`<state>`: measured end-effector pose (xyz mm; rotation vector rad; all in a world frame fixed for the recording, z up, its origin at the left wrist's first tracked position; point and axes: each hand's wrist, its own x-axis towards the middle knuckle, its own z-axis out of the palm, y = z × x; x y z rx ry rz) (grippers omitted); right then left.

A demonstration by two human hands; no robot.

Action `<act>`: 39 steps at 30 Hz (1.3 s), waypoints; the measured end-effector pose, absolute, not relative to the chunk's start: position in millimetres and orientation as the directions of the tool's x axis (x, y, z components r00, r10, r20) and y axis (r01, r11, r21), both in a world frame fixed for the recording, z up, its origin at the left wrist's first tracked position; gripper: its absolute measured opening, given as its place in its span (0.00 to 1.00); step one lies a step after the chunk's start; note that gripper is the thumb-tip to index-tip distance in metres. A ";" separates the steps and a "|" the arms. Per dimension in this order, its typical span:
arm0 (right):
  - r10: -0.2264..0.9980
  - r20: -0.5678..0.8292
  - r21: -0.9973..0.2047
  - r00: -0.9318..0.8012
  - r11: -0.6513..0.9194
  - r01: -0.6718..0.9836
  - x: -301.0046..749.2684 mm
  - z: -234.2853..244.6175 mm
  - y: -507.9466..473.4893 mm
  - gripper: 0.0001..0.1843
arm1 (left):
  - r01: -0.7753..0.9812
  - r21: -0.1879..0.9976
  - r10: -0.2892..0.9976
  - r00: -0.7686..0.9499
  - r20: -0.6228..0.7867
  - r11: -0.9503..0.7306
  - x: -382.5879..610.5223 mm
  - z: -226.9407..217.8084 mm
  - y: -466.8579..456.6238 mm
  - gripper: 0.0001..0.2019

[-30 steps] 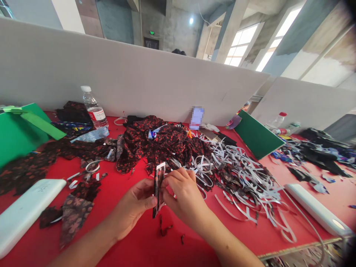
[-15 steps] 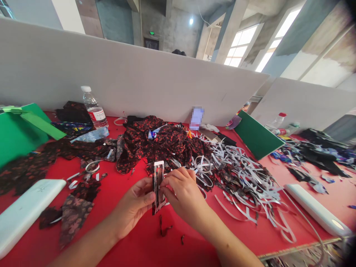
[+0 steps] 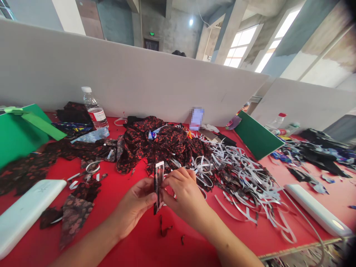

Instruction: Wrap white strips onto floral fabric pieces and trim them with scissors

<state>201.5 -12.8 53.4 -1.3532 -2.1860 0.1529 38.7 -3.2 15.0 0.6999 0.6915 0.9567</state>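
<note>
A narrow dark patterned fabric strip (image 3: 158,187) with a white end at its top stands upright between my hands, low over the red table. My left hand (image 3: 140,198) pinches it from the left, thumb on its near face. From the right, the bent fingers of my right hand (image 3: 180,189) close on its edge; their tips are partly hidden. Just behind lies a heap of dark floral fabric (image 3: 147,137). White strips (image 3: 244,178), many of them curled, are piled to the right. Small dark scraps (image 3: 164,229) lie below the hands.
Long white devices (image 3: 30,211) (image 3: 317,209) lie at left and right on the red table (image 3: 133,244). A water bottle (image 3: 95,109) and a blurred phone (image 3: 197,118) stand by the grey partition (image 3: 139,78). Green boards (image 3: 258,135) flank the space. Floral scraps (image 3: 76,218) lie at left.
The fabric strip has turned slightly and shifted a little to the right, so it looks narrower. Both hands keep hold of it, nearly in the same place.
</note>
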 end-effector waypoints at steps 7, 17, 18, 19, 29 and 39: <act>0.848 0.422 -0.366 -0.320 0.482 0.796 201.2 48.9 -12.3 0.03 | -0.468 0.795 0.890 0.416 -0.187 0.386 39.1 13.1 -3.2 0.14; 0.846 0.438 -0.340 -0.303 0.468 0.816 199.0 46.6 -10.6 0.03 | -0.463 0.797 0.887 0.422 -0.188 0.389 39.4 12.1 -5.0 0.13; 0.849 0.432 -0.344 -0.304 0.467 0.814 199.0 47.5 -10.5 0.03 | -0.464 0.795 0.886 0.424 -0.188 0.391 39.3 12.2 -4.9 0.14; 0.852 0.424 -0.351 -0.307 0.467 0.812 199.1 48.4 -10.5 0.03 | -0.467 0.794 0.886 0.425 -0.186 0.390 39.4 12.4 -4.8 0.14; 0.877 0.364 -0.372 -0.315 0.446 0.814 200.4 52.0 -11.0 0.03 | -0.474 0.811 0.885 0.452 -0.111 0.344 40.7 15.1 -4.9 0.12; 0.861 0.372 -0.389 -0.345 0.483 0.784 201.7 50.4 -10.6 0.04 | -0.463 0.830 0.874 0.483 -0.058 0.311 39.8 2.2 -2.4 0.13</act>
